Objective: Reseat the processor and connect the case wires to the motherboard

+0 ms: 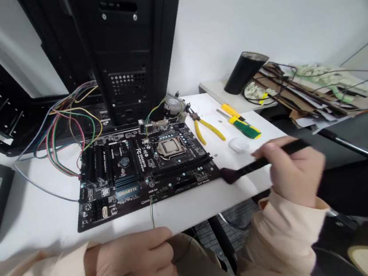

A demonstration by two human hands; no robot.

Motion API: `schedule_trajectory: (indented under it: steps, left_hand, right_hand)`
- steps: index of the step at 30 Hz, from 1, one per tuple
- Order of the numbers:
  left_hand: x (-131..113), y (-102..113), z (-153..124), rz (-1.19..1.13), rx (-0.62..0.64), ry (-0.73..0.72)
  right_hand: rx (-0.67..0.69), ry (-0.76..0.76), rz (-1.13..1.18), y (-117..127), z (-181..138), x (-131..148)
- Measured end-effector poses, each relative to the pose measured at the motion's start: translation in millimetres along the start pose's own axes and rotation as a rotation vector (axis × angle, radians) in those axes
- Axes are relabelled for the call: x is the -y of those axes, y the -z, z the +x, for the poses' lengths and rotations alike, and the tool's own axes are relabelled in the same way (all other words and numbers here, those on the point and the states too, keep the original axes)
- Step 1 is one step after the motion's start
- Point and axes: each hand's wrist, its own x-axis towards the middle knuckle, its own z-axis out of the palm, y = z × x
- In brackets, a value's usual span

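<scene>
In my right hand (291, 169) is a brush with a black handle (254, 165), gripped in closed fingers. Its dark bristles (230, 175) are at the right front corner of a black Gigabyte motherboard (148, 173), which lies flat on the table. A silver processor (171, 147) sits in the board's socket. My left hand (142, 262) is closed in a fist at the table's front edge. Thin wires (152, 213) run from the board's front edge down to that hand and vanish behind it; whether the fingers hold them is hidden.
Behind the board stands a black computer case (123, 51), with coloured wires (64, 121) running to the board. Yellow-handled pliers (208, 128), a green-and-yellow screwdriver (244, 126) and a white object (238, 145) lie right. A black cylinder (244, 71) leans by stacked cardboard (299, 92).
</scene>
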Motion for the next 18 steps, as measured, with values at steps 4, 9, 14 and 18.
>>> schedule_trajectory:
  steps: [4, 9, 14, 18]
  left_hand:
    - [5, 2, 3, -0.028, -0.070, -0.018]
    - [8, 4, 3, -0.047, 0.001, -0.051]
    - [8, 4, 1, -0.046, 0.043, -0.037]
    - [3, -1, -3, -0.068, 0.050, -0.003]
  right_hand:
    - [-0.235, 0.043, 0.144, 3, 3, -2]
    - [-0.164, -0.023, -0.013, -12, 1, -10]
    - [-0.262, -0.061, -0.221, -15, 2, -17]
    - [-0.198, 0.013, -0.114, -16, 4, -17]
